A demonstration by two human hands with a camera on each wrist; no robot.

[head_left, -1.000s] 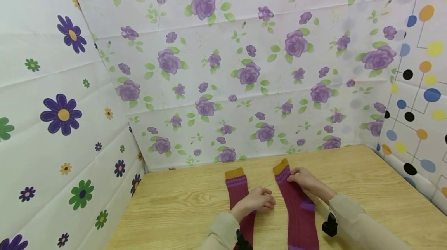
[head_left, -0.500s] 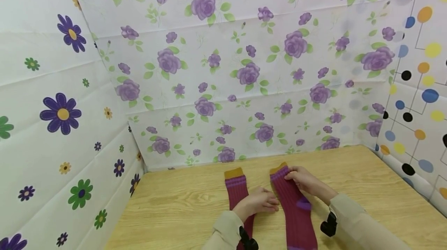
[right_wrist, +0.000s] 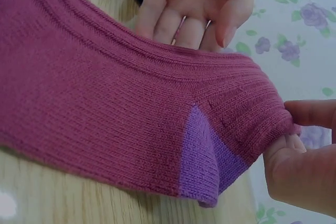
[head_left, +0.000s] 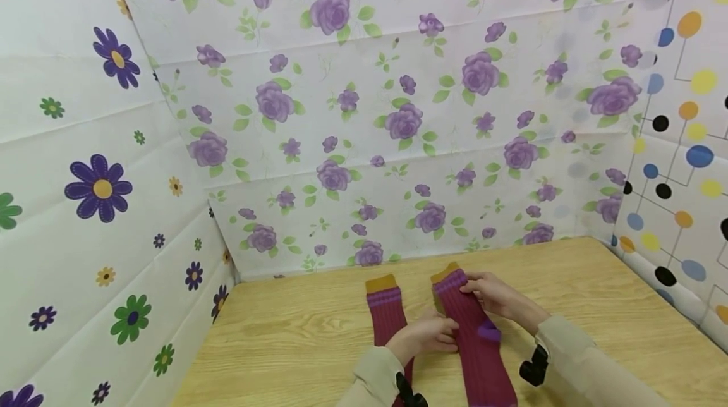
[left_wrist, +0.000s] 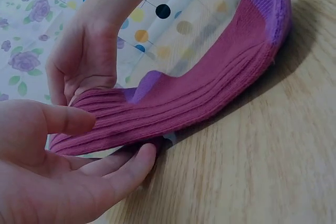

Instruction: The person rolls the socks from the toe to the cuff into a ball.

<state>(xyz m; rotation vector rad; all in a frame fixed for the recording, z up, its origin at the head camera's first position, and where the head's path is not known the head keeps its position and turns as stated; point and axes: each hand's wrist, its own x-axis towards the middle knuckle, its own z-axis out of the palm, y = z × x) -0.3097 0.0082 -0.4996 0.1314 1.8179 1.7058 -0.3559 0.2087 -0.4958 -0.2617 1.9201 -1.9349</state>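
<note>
Head view: right hand (head_left: 495,296) pinches right sock (head_left: 478,350) just below mustard cuff (head_left: 445,273). Left hand (head_left: 426,334) at same sock's left edge, fingers extended beneath (thumb raised above). Sock's cuff end lifted off desk (head_left: 284,344). Left sock (head_left: 387,315) lies on desk, partly hidden by left hand and sleeve (head_left: 378,369). Flowered sheet (head_left: 341,110) behind desk.

Head view: above and behind the held sock (head_left: 482,363), facing forward and down, well back. Left wrist view: close at the sock's left, facing across it toward the dotted sheet (head_left: 671,148). Right wrist view: close at its right, facing across it toward the left hand (right_wrist: 194,1). Both wrist views share its purple heel (right_wrist: 202,153).
</note>
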